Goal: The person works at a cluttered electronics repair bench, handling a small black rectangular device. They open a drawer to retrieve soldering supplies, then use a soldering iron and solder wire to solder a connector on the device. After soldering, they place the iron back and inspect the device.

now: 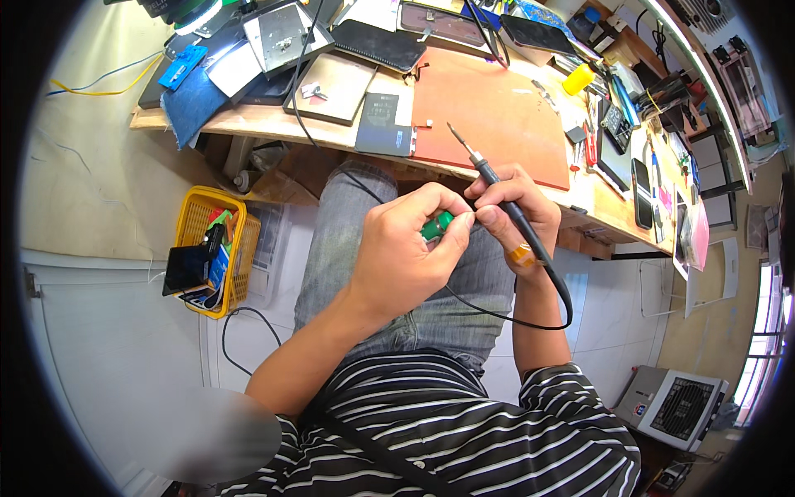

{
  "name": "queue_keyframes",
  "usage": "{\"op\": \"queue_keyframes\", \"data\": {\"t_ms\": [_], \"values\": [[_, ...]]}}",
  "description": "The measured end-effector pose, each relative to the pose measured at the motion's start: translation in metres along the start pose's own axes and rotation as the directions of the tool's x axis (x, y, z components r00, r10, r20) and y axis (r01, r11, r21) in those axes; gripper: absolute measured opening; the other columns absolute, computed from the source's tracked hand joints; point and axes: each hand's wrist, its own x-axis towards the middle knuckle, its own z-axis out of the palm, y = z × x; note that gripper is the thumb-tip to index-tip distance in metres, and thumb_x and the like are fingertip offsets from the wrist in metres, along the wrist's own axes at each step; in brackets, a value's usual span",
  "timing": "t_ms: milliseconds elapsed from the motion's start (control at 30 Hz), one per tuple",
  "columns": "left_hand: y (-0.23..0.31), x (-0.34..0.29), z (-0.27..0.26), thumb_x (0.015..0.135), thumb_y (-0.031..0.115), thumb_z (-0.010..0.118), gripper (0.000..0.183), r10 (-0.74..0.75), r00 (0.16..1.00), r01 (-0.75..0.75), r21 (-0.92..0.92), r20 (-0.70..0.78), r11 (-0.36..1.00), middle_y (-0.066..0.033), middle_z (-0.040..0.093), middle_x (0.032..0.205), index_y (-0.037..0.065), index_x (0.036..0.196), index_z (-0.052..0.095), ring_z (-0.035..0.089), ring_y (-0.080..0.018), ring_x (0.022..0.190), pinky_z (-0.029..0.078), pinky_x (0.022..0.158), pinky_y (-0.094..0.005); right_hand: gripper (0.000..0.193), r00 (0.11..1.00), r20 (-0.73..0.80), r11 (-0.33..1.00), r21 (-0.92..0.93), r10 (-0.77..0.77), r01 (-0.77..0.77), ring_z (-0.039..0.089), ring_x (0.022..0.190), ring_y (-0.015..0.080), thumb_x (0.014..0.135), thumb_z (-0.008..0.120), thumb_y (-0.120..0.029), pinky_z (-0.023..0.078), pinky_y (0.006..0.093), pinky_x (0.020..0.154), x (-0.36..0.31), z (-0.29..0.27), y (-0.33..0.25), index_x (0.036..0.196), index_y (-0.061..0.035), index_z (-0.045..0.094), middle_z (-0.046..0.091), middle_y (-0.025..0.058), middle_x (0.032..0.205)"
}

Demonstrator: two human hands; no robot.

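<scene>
Over my lap, my left hand (410,244) is closed around a small green cylinder (436,226), mostly covered by the fingers; its exact kind cannot be told. My right hand (522,207) grips a black-handled soldering iron (515,214), its metal tip pointing up and left toward the bench. The fingertips of both hands come together just right of the cylinder; anything thin between them is too small to make out. An orange-yellow strip (523,254) is wrapped at the base of my right thumb. The iron's cord (570,308) loops below the hand and runs left.
Ahead stands a wooden bench with a brown mat (489,108) and a flat black battery (383,124). Devices and a black notebook (379,45) crowd its back. Tools, a yellow bottle (578,79) and a phone (642,192) lie right. A yellow basket (242,257) stands on the left.
</scene>
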Motion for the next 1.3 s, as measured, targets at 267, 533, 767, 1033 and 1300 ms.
{"op": "queue_keyframes", "data": {"t_ms": [267,533,767,1033,1300], "values": [[-0.008,-0.004,0.000,0.092,0.003,0.076,0.006,0.017,0.997,-0.018,0.006,0.077,1.000,0.0024,0.066,0.076,0.000,0.095,0.072,0.057,-0.0027,0.068,0.044,0.059,-0.0217,0.023,0.995,0.102,0.986,-0.166,-0.019,0.035,0.068,0.091,0.0232,0.092,0.082,-0.023,0.053,0.0334,0.080,-0.001,-0.017,-0.007,0.091,-0.0026,0.071,0.069,0.0134,0.096],[-0.013,0.043,-0.058,0.092,0.004,0.075,0.008,-0.092,0.994,0.106,0.266,-0.066,0.958,0.0015,0.067,0.080,-0.002,0.091,0.071,0.059,-0.0026,0.073,0.047,0.065,-0.0202,0.036,0.952,-0.176,0.952,0.225,0.250,-0.209,0.072,0.069,0.0231,0.097,0.068,-0.015,0.061,0.0329,0.066,0.038,-0.040,0.008,0.121,0.0113,0.065,0.072,0.0185,0.087],[-0.032,0.078,-0.068,0.086,0.003,0.075,0.006,0.128,0.992,-0.118,0.503,0.013,0.856,0.0012,0.059,0.072,0.000,0.086,0.070,0.044,-0.0042,0.061,0.035,0.055,-0.0245,0.020,0.938,-0.131,0.941,0.151,0.321,-0.301,0.069,0.062,0.0209,0.092,0.076,-0.007,0.058,0.0295,0.057,0.057,-0.029,0.027,0.104,0.0026,0.063,0.071,0.0164,0.079],[-0.041,0.083,-0.071,0.085,0.003,0.075,0.007,0.120,0.991,-0.132,0.529,0.058,0.838,-0.0033,0.061,0.073,0.000,0.084,0.069,0.048,-0.0095,0.060,0.038,0.056,-0.0277,0.015,0.949,-0.042,0.925,0.238,0.313,-0.295,0.075,0.074,0.0221,0.099,0.067,-0.004,0.063,0.0303,0.064,0.066,-0.018,0.027,0.109,0.0061,0.062,0.074,0.0187,0.088],[-0.043,0.091,-0.069,0.084,0.004,0.075,0.010,0.072,0.992,-0.120,0.576,0.107,0.809,-0.0067,0.062,0.075,-0.001,0.084,0.067,0.056,-0.0149,0.064,0.045,0.062,-0.0294,0.011,0.937,-0.067,0.921,0.222,0.343,-0.321,0.076,0.071,0.0224,0.095,0.071,0.002,0.067,0.0330,0.066,0.054,-0.024,0.027,0.100,0.0055,0.063,0.074,0.0198,0.084]]}}
